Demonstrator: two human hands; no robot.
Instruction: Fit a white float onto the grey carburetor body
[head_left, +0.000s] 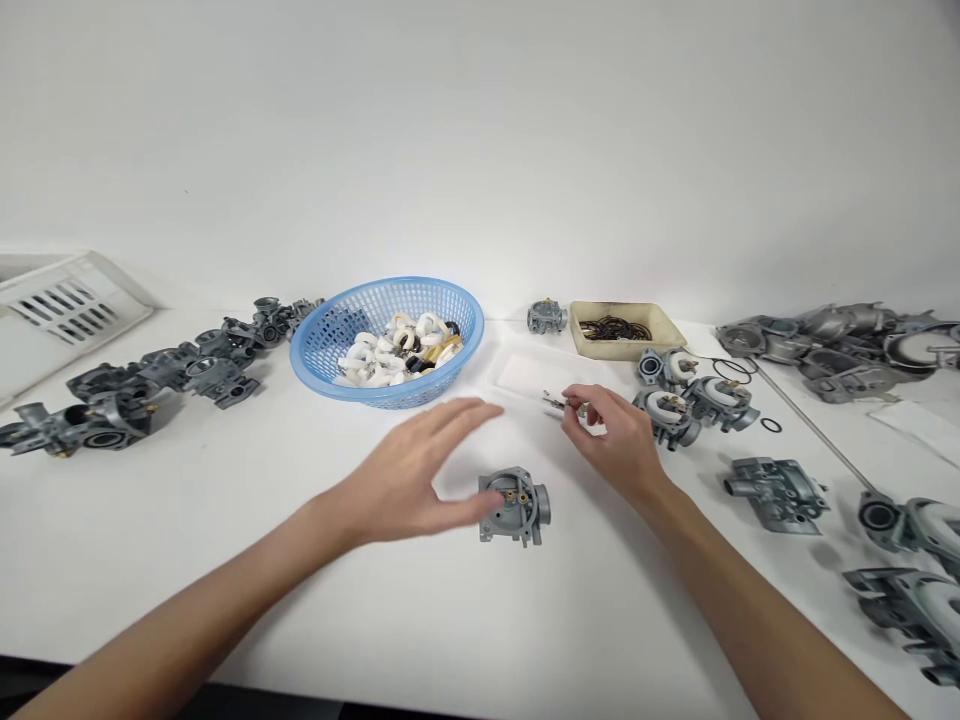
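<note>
A grey metal carburetor body (517,525) lies on the white table in front of me, its bowl side up with brass jets inside. My left hand (412,475) is open just left of it, fingers stretched out and the thumb overlapping its left edge; whether the thumb touches it I cannot tell. To the upper right, my right hand (611,435) pinches at small thin metal parts (555,402) beside a shallow white tray (536,372). Their exact kind is too small to make out, and the fingers hide some of them.
A blue basket (304,365) holds white, yellow and black floats. A cream box (656,330) contains dark rubber rings. Carburetor bodies (217,375) line the left; others with white floats (720,395) sit right, near metal bowls (832,350). A white crate (112,290) stands far left.
</note>
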